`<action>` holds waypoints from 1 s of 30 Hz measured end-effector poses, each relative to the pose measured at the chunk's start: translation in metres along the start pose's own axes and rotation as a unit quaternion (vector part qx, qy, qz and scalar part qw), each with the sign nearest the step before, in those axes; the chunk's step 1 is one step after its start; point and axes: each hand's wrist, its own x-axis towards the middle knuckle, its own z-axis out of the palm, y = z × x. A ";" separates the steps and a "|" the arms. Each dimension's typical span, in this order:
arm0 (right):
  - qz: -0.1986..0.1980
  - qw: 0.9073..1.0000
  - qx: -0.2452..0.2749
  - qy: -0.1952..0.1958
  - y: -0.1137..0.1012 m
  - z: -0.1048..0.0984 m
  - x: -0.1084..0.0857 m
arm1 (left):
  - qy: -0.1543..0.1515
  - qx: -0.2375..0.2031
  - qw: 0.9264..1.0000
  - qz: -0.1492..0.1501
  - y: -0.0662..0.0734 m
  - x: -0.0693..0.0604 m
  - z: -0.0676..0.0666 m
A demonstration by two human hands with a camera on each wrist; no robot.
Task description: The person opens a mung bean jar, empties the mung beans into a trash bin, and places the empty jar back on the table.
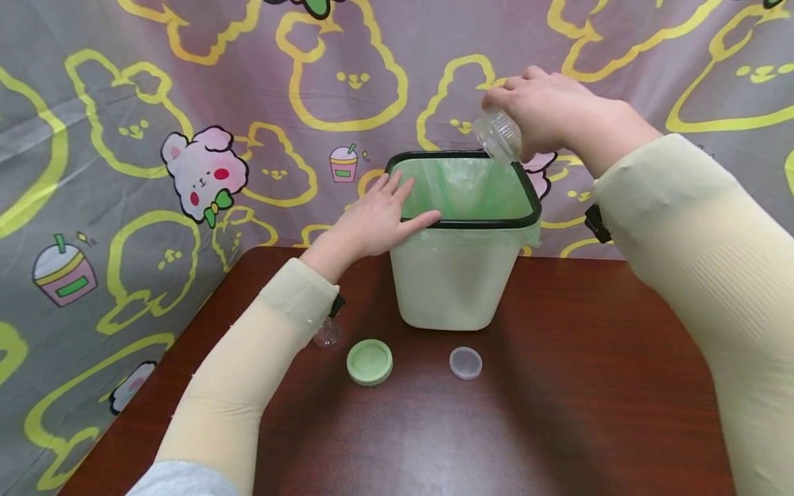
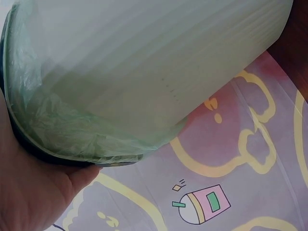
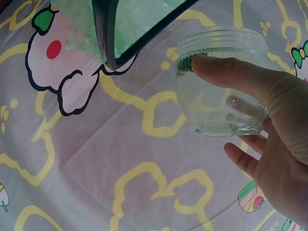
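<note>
A white trash bin [image 1: 455,286] with a black rim stands on the table, lined with a thin green plastic bag [image 1: 465,186]. My left hand [image 1: 378,213] rests on the bin's left rim, fingers spread and thumb stretched along the near edge. In the left wrist view, that hand [image 2: 36,185] touches the rim from outside. Over the right back corner of the bin, my right hand [image 1: 552,114] grips a clear jar [image 1: 498,134] that tilts with its mouth toward the bag. The right wrist view shows the jar [image 3: 216,108] lidless and see-through between thumb and fingers.
A round green lid [image 1: 369,362] and a small translucent disc [image 1: 465,363] lie on the dark red table [image 1: 558,413] before the bin. A small clear object [image 1: 327,333] sits partly behind the left forearm. Patterned cloth [image 1: 347,83] hangs behind and at left.
</note>
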 end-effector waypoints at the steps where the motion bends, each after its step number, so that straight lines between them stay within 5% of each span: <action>1: 0.000 1.000 0.001 0.001 0.000 0.000 0.000 | 0.000 0.000 1.000 -0.001 0.000 0.000 0.000; 12: -0.003 1.000 -0.006 0.006 -0.001 0.003 0.000 | -0.001 0.000 1.000 -0.004 -0.001 0.000 -0.001; 19: -0.012 0.997 -0.017 0.072 0.001 -0.006 -0.001 | -0.004 -0.001 1.000 -0.007 0.000 -0.001 -0.001; 30: -0.026 0.998 -0.040 0.039 0.000 -0.006 0.000 | -0.003 -0.003 1.000 -0.006 0.000 0.000 0.000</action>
